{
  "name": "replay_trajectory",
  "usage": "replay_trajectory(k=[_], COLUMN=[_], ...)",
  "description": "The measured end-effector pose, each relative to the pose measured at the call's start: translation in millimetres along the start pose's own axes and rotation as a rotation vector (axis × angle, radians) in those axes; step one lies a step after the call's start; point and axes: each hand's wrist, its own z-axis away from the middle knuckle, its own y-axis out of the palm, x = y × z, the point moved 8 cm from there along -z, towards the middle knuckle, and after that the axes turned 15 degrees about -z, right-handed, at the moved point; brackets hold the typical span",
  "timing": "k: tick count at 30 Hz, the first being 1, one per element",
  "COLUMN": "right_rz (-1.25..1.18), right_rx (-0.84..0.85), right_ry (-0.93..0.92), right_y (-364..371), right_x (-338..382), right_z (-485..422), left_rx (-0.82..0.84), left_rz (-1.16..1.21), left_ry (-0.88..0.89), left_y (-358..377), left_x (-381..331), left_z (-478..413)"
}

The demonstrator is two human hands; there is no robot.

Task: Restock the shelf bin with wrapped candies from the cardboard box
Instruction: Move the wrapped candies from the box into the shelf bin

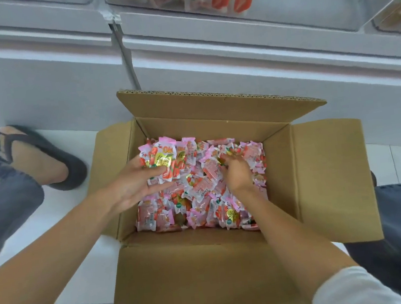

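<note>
The candies (200, 202) come in pink and clear wrappers printed with red strawberries. Many carry a gold patch with dark characters, too blurred to read, and no brand can be made out. They fill the open box (204, 272), a plain brown carton with no print on it and all four flaps folded out, which sits on the white tiled floor (84, 279) against the foot of the shelf (233, 54). The left hand (132, 183) lies palm up over the left side of the pile, fingers stretched long, with a raised clump of candies held between thumb and fingers. The right hand (237, 172) is knuckles up near the middle of the box, its fingers curled down into the wrappers and gripping some. Above, at the top edge, the clear bin (140, 0) holds packs with the same strawberry print, and its label is cut off. A foot in a dark sandal (43, 156) rests left of the box.
</note>
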Motion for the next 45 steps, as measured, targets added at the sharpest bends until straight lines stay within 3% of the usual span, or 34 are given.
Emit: replay_trajectory(k=[4, 10, 14, 18, 20, 23, 28, 30, 32, 35, 37, 40, 42, 45], right_rz=[-0.062, 0.006, -0.506, -1.019, -1.118, -1.056, -0.843, -0.508, -0.084, 0.12, -0.065, -0.668, -0.883, -0.938], right_rx=[-0.041, 0.17, 0.109, 0.21, 0.205, 0.127, 0.219, 0.2, 0.289, 0.301, 0.247, 0.216, 0.305, 0.532], right_ry=[0.014, -0.034, 0.045, 0.116, 0.206, 0.205, 0.063, -0.045, -0.129, -0.236, -0.141, 0.141, 0.133, 0.054], right_y=[1, 0, -43, -70, -61, -43, -24, -14, 13, 27, 9, -21, -44, -68], right_x=[-12, 0, 28, 79, 90, 96, 96, 72, 44, 31, 41, 48, 73, 115], right_z=[-5, -24, -10, 22, 35, 51, 53, 40, 35, 36, 37, 33, 34, 46], left_rx=[0.028, 0.037, 0.024, 0.02, 0.043, 0.074, -0.054, -0.092, -0.126, -0.137, -0.139, -0.144, -0.143, -0.073], left_rz=[-0.002, -0.041, -0.057, 0.004, 0.117, 0.206, 0.07, 0.049, 0.044, 0.042, 0.041, 0.02, -0.027, -0.123], left_ry=[-0.047, -0.065, -0.067, -0.08, -0.097, -0.066, -0.026, -0.037, -0.029, 0.0, 0.007, 0.016, 0.032, 0.061], left_y=[4, 14, 17, 20, 25, 41, 29, 15, 4, -5, -7, -5, 0, 14], left_x=[9, 12, 14, 20, 21, 12, 6, 7, 5, 1, 1, 0, -5, -22], left_z=[-6, -7, -9, -14, -14, -10, -10, -11, -12, -16, -18, -21, -18, -10])
